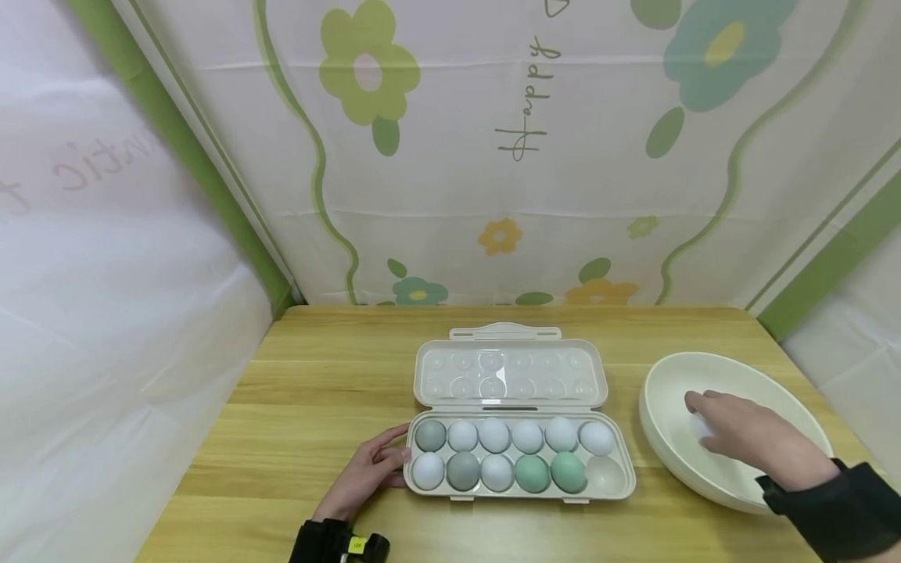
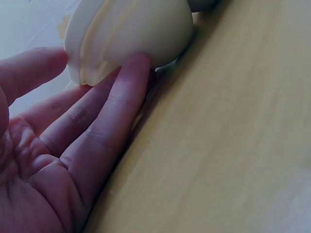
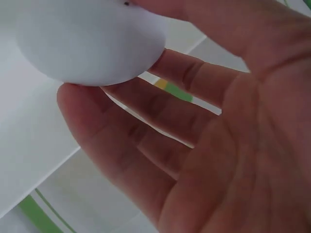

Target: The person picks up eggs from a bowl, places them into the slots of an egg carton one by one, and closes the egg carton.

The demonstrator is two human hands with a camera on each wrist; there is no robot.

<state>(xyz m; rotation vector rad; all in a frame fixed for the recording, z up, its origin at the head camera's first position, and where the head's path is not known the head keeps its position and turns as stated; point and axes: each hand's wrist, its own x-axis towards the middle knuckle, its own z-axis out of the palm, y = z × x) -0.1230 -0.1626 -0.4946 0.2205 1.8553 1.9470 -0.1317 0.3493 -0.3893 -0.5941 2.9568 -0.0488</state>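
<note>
A cream plastic egg box [image 1: 521, 495] lies with its lid [image 1: 510, 374] folded back. Its back row is full: one grey egg [image 1: 430, 435] at the left, then white ones. In the front row sit white, grey and green eggs [image 1: 533, 474], and the rightmost cup [image 1: 604, 475] holds none. My left hand [image 1: 366, 473] grips the box's left end, thumb on the rim [image 2: 77, 58] and fingers against the side below. Over the large cream bowl [image 1: 669, 446], my right hand [image 1: 756, 438] holds a white egg [image 3: 92, 43] between thumb and fingertips.
The wooden table [image 1: 317, 375] runs back to a white cloth [image 1: 450, 180] printed with flowers. More white cloth [image 1: 120, 313] with green edging hangs at the left and right sides. The bowl stands right of the egg box, near the table's right edge.
</note>
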